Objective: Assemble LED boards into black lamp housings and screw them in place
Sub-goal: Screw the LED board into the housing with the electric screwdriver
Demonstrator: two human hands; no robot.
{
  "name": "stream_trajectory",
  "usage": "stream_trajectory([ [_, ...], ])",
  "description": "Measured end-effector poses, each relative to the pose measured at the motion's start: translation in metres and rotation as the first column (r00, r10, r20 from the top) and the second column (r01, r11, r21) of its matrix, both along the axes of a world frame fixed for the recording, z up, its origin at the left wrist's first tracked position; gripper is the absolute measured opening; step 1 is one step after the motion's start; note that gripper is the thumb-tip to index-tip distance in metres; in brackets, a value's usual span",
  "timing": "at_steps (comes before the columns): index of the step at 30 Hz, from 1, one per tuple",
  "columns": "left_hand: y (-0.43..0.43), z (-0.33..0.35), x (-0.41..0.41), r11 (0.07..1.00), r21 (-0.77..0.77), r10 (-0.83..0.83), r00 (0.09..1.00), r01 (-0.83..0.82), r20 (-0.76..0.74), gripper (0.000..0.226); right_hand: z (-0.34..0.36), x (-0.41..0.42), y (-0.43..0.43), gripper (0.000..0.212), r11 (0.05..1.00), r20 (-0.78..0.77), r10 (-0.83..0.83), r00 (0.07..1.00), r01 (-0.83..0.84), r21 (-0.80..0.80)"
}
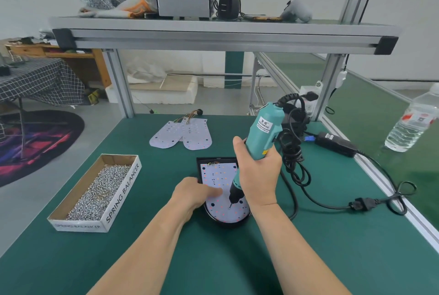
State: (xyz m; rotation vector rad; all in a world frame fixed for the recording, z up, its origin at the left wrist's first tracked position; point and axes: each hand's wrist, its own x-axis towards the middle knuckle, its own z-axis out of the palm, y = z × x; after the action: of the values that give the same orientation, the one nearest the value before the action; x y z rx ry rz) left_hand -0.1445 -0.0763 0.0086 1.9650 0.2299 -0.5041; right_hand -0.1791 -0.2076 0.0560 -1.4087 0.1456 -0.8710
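Nearest me on the bench (225, 259), my left hand (197, 191) presses flat fingers (215, 191) on the LED board (217, 172) in the black lamp housing (228, 223); my right hand (259, 175) grips the teal electric screwdriver (266, 130), bit (230, 205) on the board's near end. A leaning bit could, I judge, skid and scar LEDs; lifted fingers would free the board. Any screw under the bit is too small to see; my right hand hides the housing's right wall.
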Motion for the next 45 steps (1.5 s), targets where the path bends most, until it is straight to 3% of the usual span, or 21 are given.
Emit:
stream_trajectory([
  [12,0.000,0.001,-0.002,1.000,0.006,0.005,1.000,-0.006,0.018,0.062,-0.001,0.001,0.007,0.041,0.996,-0.004,0.048,0.999,-0.048,-0.070],
  [18,0.002,0.002,0.000,1.000,0.018,0.000,1.000,0.000,0.005,0.053,-0.002,-0.006,0.003,0.044,0.995,0.028,0.092,0.995,-0.091,-0.026],
  [22,0.002,0.006,-0.001,1.000,0.001,-0.019,1.000,0.019,-0.003,0.067,-0.007,-0.017,0.005,0.045,0.994,0.084,0.095,0.992,-0.091,-0.051],
  [25,0.003,0.007,-0.002,0.998,0.036,-0.041,0.999,0.041,-0.009,0.055,-0.001,-0.022,0.007,0.043,0.994,0.072,0.099,0.992,-0.095,-0.055],
  [29,0.007,0.008,0.000,0.993,0.104,-0.053,0.998,0.056,-0.028,0.043,0.026,-0.022,0.004,0.029,0.974,0.139,0.223,0.965,-0.217,-0.058],
  [33,0.010,0.015,-0.007,0.992,0.124,-0.003,1.000,0.003,0.001,0.043,0.048,-0.016,-0.001,0.022,0.995,0.190,0.088,0.978,-0.095,0.032],
  [35,0.018,0.018,-0.006,0.987,0.045,0.150,0.988,-0.152,0.043,0.045,0.049,-0.014,-0.004,0.020,0.980,0.171,-0.042,0.984,0.008,0.197],
  [37,0.029,0.025,-0.002,0.913,-0.225,0.350,0.937,-0.340,0.000,0.019,0.046,-0.012,-0.007,0.019,0.944,0.130,-0.111,0.985,0.064,0.325],
  [38,0.033,0.031,-0.002,0.819,-0.404,0.408,0.909,-0.407,-0.089,0.008,0.046,-0.012,-0.009,0.019,0.931,0.107,-0.124,0.987,0.078,0.356],
  [40,0.040,0.040,-0.003,0.586,-0.667,0.399,0.880,-0.460,-0.257,0.022,0.046,-0.011,-0.011,0.021,0.913,0.076,-0.139,0.987,0.099,0.395],
  [41,0.043,0.043,-0.005,0.521,-0.727,0.363,0.887,-0.447,-0.285,0.026,0.046,-0.010,-0.011,0.022,0.904,0.070,-0.147,0.987,0.105,0.415],
  [45,0.038,0.050,-0.015,0.564,-0.766,0.237,0.949,-0.309,-0.208,0.022,0.051,-0.008,-0.007,0.022,0.875,0.075,-0.152,0.986,0.098,0.474],
])
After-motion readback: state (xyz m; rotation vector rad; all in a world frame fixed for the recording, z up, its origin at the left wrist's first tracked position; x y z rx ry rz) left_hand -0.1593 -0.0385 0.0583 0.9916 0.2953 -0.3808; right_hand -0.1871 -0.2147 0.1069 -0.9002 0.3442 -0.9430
